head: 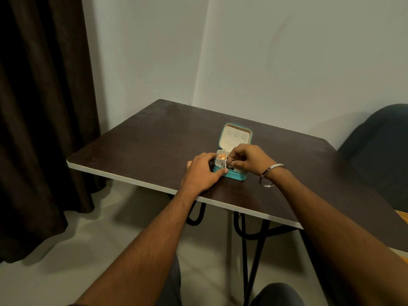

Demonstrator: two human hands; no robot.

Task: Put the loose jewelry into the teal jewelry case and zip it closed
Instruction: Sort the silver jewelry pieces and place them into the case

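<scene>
The teal jewelry case [235, 175] stands open on the dark table [143, 142], its cream-lined lid [235, 135] upright at the back. Gold jewelry [221, 156] lies in the rear left compartment. A tangle of silvery jewelry [220, 166] fills the front left compartment. My left hand [202, 172] grips the case's left side, thumb on its front wall. My right hand [248, 159] is over the case's right half, fingertips pinching a thin piece of jewelry [230, 163] just above the compartments. The case's right compartments are hidden under that hand.
A dark chair [379, 155] stands at the table's right end. Brown curtains [44, 107] hang on the left. The table sits in a corner of pale walls, on black metal legs [247, 250]. A silver bangle [270, 174] circles my right wrist.
</scene>
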